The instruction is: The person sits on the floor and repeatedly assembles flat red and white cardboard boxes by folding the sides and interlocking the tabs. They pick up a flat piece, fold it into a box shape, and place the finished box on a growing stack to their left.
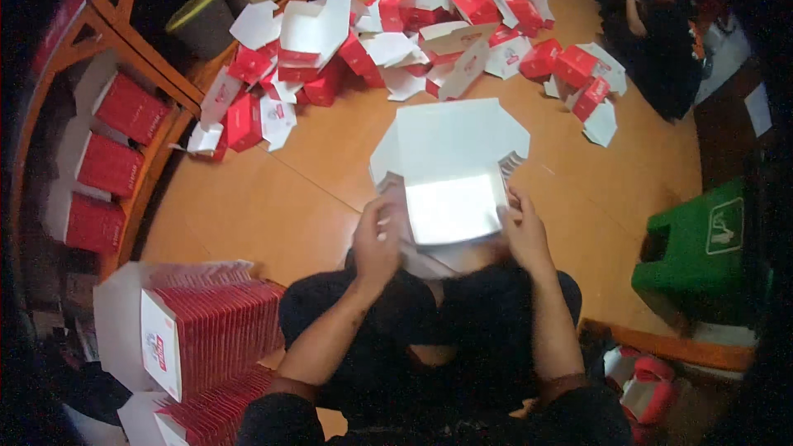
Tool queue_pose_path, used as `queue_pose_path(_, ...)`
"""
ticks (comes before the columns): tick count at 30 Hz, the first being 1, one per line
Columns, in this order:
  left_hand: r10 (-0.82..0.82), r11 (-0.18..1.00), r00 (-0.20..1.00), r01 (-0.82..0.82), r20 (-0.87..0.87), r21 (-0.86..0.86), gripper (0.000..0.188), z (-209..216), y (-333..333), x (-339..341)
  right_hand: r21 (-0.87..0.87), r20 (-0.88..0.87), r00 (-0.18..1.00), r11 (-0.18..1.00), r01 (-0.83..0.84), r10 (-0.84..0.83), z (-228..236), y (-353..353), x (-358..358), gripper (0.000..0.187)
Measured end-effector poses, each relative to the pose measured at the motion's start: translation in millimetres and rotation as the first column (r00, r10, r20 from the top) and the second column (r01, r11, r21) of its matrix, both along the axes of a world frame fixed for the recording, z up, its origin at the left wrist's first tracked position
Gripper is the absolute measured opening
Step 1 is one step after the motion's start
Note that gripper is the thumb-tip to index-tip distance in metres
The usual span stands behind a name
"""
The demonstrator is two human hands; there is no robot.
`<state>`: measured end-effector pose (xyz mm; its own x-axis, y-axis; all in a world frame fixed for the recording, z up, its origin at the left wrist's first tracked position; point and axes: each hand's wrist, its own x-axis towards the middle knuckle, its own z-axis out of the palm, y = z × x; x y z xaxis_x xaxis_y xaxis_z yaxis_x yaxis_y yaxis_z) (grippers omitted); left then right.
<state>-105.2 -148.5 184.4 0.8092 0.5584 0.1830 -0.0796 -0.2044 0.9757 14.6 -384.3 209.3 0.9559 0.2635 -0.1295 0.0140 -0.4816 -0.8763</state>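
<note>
Between two bare hands, above the dark-clad knees (322, 306), an open white-lined box (454, 206) is held, its wide lid (450, 136) spread away from the body toward the far side. By the right hand (526, 231) the box's right wall is gripped, the thumb being set at the inner edge and the other fingers outside. The left hand (376, 239) is curled at the opposite side; because that side is smeared by motion, whether its fingers are clamped on the card or only kept beside it cannot be told. Beyond the lid's far edge, a band of orange-brown floor (330, 157) is seen before a heap of red-and-white cartons (392, 49) is reached, and a broader stretch is left between the right forearm and a green bin (681, 272). On the left, room is bounded by a wooden rack (165, 153) on which red cartons (110, 163) are lined up, and nearer by a nested stack of cartons (219, 322), below which a second stack (215, 405) is cut off by the lower edge. The box's near edge and underside are blurred. At upper right, a co-worker (661, 41) is partly lost in shadow, and at lower right, red-and-white pieces (644, 388) are hard to make out.
</note>
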Motion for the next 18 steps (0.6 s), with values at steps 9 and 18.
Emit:
queue_pose_path(9, 0.252, 0.388, 0.930, -0.351, 0.269, 0.852, 0.037, 66, 181, 206, 0.158, -0.173, 0.979, 0.984, -0.076, 0.104, 27, -9, 9, 0.045)
queue_pose_path(18, 0.585, 0.220, 0.811, -0.148, -0.009, 0.964, 0.031, 25, 298, 278, 0.017, -0.107, 0.983, 0.989, -0.146, 0.147, 21, -19, 16, 0.039)
